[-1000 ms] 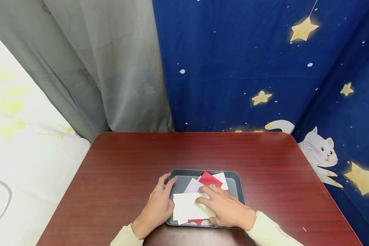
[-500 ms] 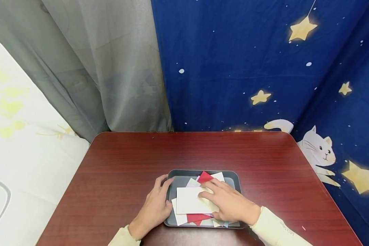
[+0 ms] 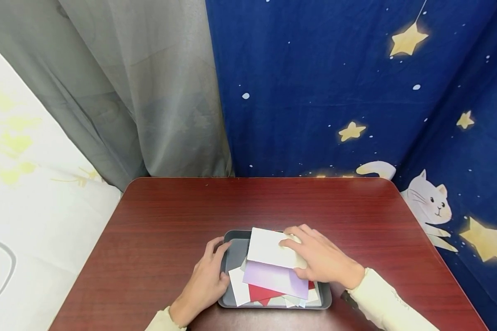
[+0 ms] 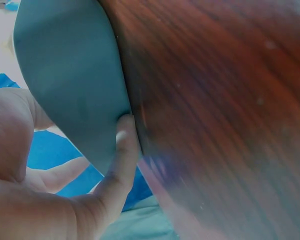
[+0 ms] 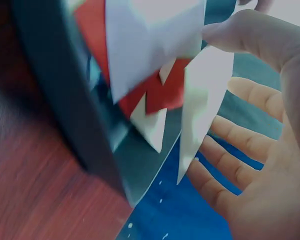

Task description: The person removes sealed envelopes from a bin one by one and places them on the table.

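Observation:
A cream-white paper card [image 3: 267, 248] is held at its right end by my right hand [image 3: 323, 259], tilted over the pile in the dark grey tray [image 3: 235, 253]. In the right wrist view the thumb lies on one face of the card [image 5: 205, 95], the fingers behind it. A lavender paper [image 3: 275, 278] shows just below the card, on top of red paper [image 3: 262, 294] and white paper [image 3: 239, 286]. My left hand [image 3: 205, 278] holds the tray's left side; the left wrist view has its thumb against the wall of the tray [image 4: 75, 65].
The tray stands near the front edge of a reddish-brown wooden table [image 3: 170, 220]. A small white scrap [image 3: 409, 307] lies to the right. Behind the table hang a grey curtain [image 3: 178, 92] and a blue star-patterned curtain [image 3: 298, 92].
My right hand has moved away from me and to the right with the cream-white card, tilting it and uncovering the lavender paper. The left hand stays at the tray's side.

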`<move>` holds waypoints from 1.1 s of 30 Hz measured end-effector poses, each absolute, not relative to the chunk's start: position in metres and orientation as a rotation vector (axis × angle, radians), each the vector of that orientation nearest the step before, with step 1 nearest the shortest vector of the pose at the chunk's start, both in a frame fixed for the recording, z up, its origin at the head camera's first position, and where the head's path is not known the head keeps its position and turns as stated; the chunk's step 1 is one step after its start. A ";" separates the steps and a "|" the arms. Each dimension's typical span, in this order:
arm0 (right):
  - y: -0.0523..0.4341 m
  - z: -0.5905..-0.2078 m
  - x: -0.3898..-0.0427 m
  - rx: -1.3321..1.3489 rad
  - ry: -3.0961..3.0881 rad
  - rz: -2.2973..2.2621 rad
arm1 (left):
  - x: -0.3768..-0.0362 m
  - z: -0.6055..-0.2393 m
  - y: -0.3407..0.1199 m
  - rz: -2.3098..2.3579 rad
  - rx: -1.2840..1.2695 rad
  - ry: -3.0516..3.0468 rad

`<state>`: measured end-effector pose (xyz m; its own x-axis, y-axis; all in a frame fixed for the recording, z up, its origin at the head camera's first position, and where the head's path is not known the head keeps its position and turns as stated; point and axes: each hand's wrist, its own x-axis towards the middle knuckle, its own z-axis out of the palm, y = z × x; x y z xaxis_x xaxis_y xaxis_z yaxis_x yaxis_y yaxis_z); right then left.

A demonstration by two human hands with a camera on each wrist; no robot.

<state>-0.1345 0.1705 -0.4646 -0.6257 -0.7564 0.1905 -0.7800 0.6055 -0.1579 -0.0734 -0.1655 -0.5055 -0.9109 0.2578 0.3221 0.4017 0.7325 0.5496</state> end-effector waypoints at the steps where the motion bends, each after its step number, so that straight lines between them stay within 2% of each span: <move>1: 0.173 -0.465 -0.137 1.285 -2.723 0.356 | -0.073 -0.506 -0.166 -0.932 -0.525 -2.710; 20: 0.227 -0.477 -0.183 0.738 -2.831 0.491 | -0.069 -0.509 -0.171 -0.961 -0.497 -2.742; 33: 0.237 -0.488 -0.214 0.321 -2.964 0.550 | -0.074 -0.509 -0.173 -0.953 -0.520 -2.735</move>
